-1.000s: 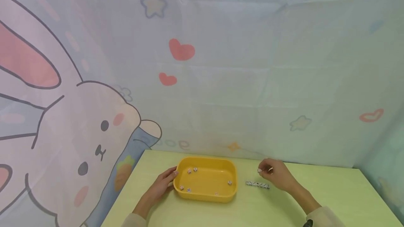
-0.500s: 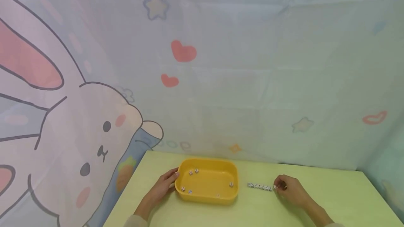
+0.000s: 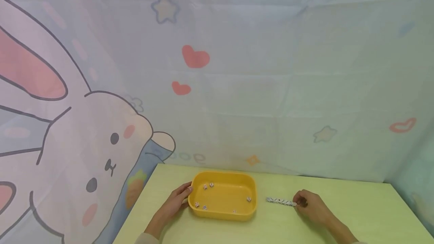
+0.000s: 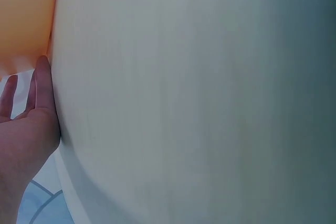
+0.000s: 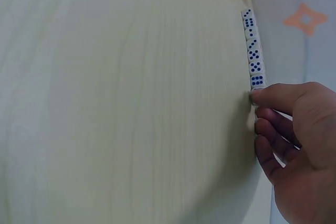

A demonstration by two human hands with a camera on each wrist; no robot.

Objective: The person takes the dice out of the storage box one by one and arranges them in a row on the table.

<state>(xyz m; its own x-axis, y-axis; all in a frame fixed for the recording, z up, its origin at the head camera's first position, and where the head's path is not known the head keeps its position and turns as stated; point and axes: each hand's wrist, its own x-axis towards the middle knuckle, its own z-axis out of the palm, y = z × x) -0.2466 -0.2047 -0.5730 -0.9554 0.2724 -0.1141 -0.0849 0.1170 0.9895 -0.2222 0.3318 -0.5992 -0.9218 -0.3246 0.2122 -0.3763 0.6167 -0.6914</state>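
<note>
Left hand (image 3: 173, 202) resting straight fingers against the left side of a yellow tray (image 3: 225, 197), right hand (image 3: 312, 205) pinching a die (image 3: 294, 204) at the right end of a row of dice (image 3: 278, 201), loose dice (image 3: 205, 187) inside the tray, rabbit-print backdrop (image 3: 257, 59) behind.

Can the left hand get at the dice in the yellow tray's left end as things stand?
Probably yes: the left hand touches the yellow tray at that end; nothing covers the dice, and only the side wall stands between.
</note>
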